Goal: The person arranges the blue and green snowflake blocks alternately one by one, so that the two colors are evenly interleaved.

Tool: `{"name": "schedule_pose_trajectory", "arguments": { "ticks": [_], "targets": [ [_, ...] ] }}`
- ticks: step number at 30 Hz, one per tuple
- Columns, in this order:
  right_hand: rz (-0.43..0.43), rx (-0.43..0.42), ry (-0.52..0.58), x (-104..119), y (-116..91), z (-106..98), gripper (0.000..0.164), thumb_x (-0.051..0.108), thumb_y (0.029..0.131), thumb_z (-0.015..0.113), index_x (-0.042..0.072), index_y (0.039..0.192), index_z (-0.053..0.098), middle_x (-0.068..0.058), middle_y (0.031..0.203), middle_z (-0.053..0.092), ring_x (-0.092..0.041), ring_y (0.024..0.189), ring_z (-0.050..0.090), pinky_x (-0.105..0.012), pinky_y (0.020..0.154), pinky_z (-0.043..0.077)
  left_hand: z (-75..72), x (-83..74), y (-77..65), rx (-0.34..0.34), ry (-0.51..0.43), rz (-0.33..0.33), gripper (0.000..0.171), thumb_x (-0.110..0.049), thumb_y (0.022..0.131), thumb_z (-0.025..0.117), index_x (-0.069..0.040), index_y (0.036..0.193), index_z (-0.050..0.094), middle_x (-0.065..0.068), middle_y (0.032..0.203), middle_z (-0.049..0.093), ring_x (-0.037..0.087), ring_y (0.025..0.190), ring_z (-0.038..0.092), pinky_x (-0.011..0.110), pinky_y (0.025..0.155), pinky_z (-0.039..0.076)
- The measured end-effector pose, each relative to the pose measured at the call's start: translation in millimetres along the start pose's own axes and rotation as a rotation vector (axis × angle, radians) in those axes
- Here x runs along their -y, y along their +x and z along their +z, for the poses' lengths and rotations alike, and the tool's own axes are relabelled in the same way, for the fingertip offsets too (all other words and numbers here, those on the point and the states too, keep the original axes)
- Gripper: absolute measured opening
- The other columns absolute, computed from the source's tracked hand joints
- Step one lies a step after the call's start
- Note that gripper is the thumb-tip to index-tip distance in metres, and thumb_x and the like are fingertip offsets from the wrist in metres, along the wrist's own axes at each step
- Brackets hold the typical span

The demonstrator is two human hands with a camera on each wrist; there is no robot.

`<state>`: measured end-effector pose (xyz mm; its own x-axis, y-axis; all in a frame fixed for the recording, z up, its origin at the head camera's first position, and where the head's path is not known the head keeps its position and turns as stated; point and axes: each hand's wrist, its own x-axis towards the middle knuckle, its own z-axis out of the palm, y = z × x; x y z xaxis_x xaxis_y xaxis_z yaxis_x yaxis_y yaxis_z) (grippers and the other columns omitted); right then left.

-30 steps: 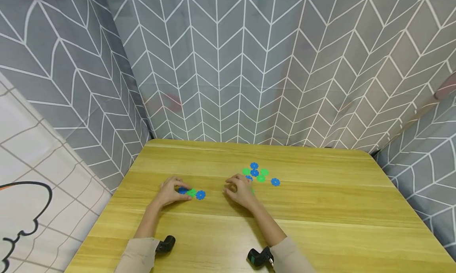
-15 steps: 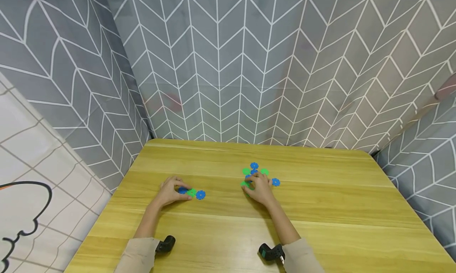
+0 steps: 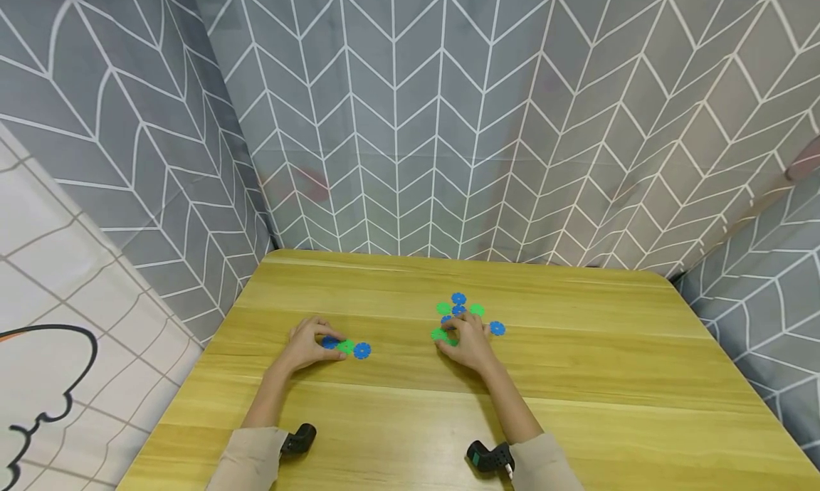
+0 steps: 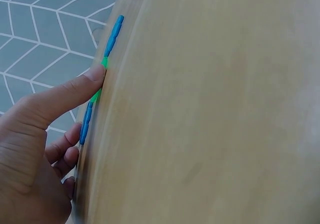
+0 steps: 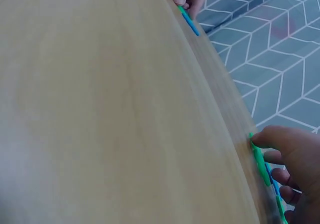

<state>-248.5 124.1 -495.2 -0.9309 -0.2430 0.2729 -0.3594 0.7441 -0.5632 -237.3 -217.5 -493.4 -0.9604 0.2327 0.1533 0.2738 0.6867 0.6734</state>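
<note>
"What's the left hand (image 3: 309, 346) got?"
"Pinching a green disc (image 3: 346, 346) on the table (image 3: 397, 427), blue discs (image 3: 361, 351) either side!"
"And the right hand (image 3: 470, 345)?"
"Pinching a second green disc (image 3: 438, 334), blocking part of the loose cluster (image 3: 458, 299); curtain (image 3: 384, 121) behind."

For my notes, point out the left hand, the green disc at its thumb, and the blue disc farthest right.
Left hand (image 3: 307, 346), head view: back of the hand.
Green disc (image 3: 347, 346), head view: middle of its visible face.
Blue disc (image 3: 497, 329), head view: middle of its face.
</note>
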Motion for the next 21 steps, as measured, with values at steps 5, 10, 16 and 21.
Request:
{"name": "schedule_pose_trajectory", "arguments": {
  "ticks": [5,10,16,21],
  "targets": [
    [0.017,0.029,0.006,-0.6,-0.2,-2.0,0.030,0.024,0.076,0.075,0.006,0.100,0.070,-0.007,0.100,0.057,-0.030,0.099,0.046,-0.045,0.078,0.025,0.2,0.1,0.4,-0.004,-0.002,0.003,0.029,-0.025,0.064,0.087,-0.013,0.088,0.077,0.010,0.101,0.058,0.033,0.099,0.049,0.058,0.088,0.023],
    [0.011,0.045,0.019,-1.7,-0.2,-3.3,0.030,0.023,0.076,0.074,0.006,0.101,0.070,-0.008,0.101,0.058,-0.030,0.100,0.046,-0.046,0.079,0.026,1.0,1.1,0.4,-0.004,-0.001,0.012,0.029,-0.026,0.064,0.087,-0.014,0.088,0.077,0.010,0.101,0.058,0.033,0.098,0.049,0.058,0.088,0.023],
    [0.024,0.072,0.046,-4.3,0.8,-6.4,0.032,0.021,0.074,0.073,0.006,0.101,0.069,-0.011,0.106,0.058,-0.034,0.106,0.046,-0.048,0.081,0.025,1.3,1.9,0.7,-0.001,-0.006,0.015,0.029,-0.025,0.064,0.087,-0.013,0.088,0.077,0.010,0.101,0.058,0.032,0.098,0.049,0.057,0.088,0.023],
    [0.027,0.070,0.049,-2.7,2.4,-4.0,0.031,0.022,0.073,0.074,0.006,0.099,0.070,-0.012,0.107,0.061,-0.034,0.108,0.047,-0.049,0.082,0.026,1.2,2.2,0.7,-0.001,-0.009,0.013,0.029,-0.026,0.064,0.087,-0.013,0.088,0.077,0.010,0.101,0.058,0.033,0.098,0.049,0.057,0.089,0.023]
  ]
}}
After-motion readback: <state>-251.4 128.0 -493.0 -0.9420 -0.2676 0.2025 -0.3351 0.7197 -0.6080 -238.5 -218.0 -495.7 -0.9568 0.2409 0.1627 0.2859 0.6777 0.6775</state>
